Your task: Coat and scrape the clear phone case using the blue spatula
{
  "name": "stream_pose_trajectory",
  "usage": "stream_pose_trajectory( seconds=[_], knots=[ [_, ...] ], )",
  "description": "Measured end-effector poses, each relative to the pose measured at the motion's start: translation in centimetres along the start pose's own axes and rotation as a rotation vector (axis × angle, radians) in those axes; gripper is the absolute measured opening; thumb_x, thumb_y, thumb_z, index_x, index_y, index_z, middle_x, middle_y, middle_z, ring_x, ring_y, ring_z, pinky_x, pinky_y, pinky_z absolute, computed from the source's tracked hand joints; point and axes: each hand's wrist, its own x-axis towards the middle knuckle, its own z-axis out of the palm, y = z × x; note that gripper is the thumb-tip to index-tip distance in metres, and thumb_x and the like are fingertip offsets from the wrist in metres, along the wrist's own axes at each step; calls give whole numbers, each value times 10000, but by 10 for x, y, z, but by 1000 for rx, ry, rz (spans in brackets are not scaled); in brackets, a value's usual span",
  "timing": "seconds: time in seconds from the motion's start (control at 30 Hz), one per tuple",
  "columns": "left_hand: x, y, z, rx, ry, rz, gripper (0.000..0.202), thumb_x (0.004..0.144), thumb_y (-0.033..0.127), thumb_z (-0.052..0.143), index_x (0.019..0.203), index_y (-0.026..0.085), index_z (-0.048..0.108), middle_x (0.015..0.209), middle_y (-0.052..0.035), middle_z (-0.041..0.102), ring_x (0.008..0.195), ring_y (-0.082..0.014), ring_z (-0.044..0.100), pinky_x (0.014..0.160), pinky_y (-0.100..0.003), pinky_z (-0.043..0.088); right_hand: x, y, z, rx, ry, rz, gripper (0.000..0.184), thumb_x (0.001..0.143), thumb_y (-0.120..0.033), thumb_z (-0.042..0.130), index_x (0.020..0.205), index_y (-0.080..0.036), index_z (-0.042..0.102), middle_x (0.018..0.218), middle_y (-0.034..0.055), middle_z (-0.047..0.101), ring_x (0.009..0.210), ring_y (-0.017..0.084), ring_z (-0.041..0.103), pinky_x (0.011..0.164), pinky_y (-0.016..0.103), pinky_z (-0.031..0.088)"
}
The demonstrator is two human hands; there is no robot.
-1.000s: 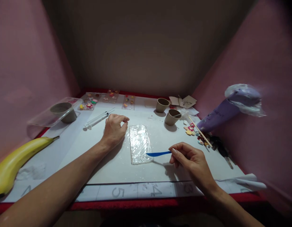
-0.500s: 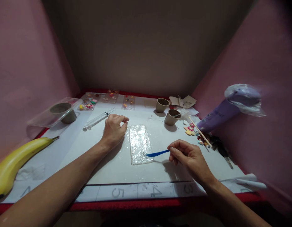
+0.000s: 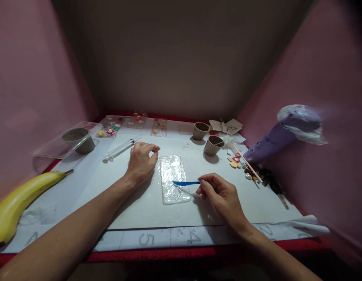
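Right hand [image 3: 221, 198] holds blue plastic knife [image 3: 187, 183] over clear phone case [image 3: 170, 168]

Head view: thumb and fingers pinch the knife's right end; whether its tip touches the case, mid-counter [image 3: 157, 255], is unclear. Left of it, the empty left hand [image 3: 142, 162] curls loosely, thumb and forefinger slightly apart, near a syringe [image 3: 119, 150].

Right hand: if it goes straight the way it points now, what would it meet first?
The right hand, holding a blue knife, would probably meet the clear case, though it might pass above; depth is unclear.
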Motion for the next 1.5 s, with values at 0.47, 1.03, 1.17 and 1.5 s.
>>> stream_pose_trajectory(
  seconds=[0.47,1.03,1.17,1.5],
  knots=[
    [0,0,-1,9,-11,-7,182,794,126,544,857,211,692,920,-51,677,1024,-249,527,880,-437,447,47,8,-9,-57,-54,-214,131,905,-286,555,918,-184,635,731,5,647,658,131,606,656,265,485],
    [1,-1,0,4,-9,-16,189,778,115,559,865,208,700,926,-45,674,1030,-240,537,887,-435,453,54,15,-21,-288,-153,-252,151,897,-228,526,989,-188,640,688,3,676,608,128,618,620,248,472],
    [1,-2,1,10,-4,-6,180,783,121,566,867,205,701,921,-46,677,1020,-240,538,888,-443,458,52,9,-23,-339,-177,-339,160,906,-210,515,908,-177,671,694,13,673,618,128,620,611,244,465],
    [1,-1,0,23,-14,-2,172,790,124,568,870,197,702,931,-55,683,1032,-248,538,878,-448,470,36,6,-34,-404,-220,-494,202,886,-83,499,953,-161,673,764,20,686,672,117,637,638,228,489]
  ],
)
